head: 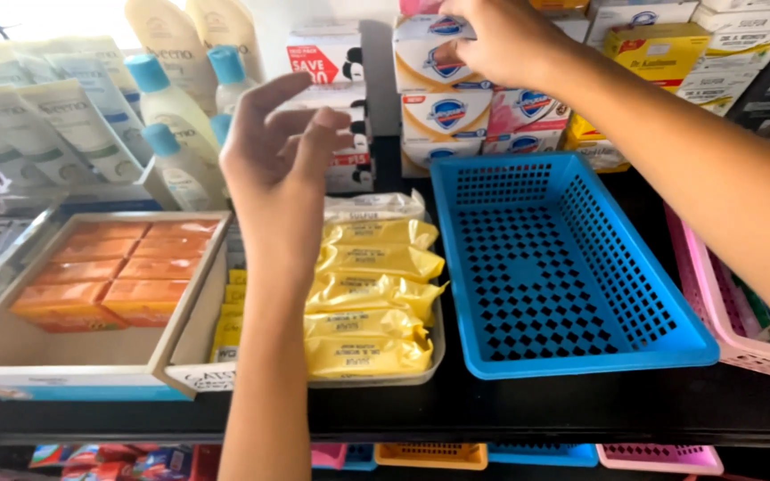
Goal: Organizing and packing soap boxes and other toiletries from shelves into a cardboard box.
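Right hand fingers clamp the top soap box of the far stack, above the blue basket, which holds nothing. Box looks light, stiff, smooth card; best gripped across its short sides. Left hand hovers open, fingers spread, over tray of yellow packets. Left carton holds orange bars.

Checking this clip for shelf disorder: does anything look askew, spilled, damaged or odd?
Little stands out. The blue basket sits empty and skewed to the shelf edge, beside full trays of yellow packets and orange bars. The right hand rests on the stacked white soap boxes; the left hand hovers open. Nothing spilled.
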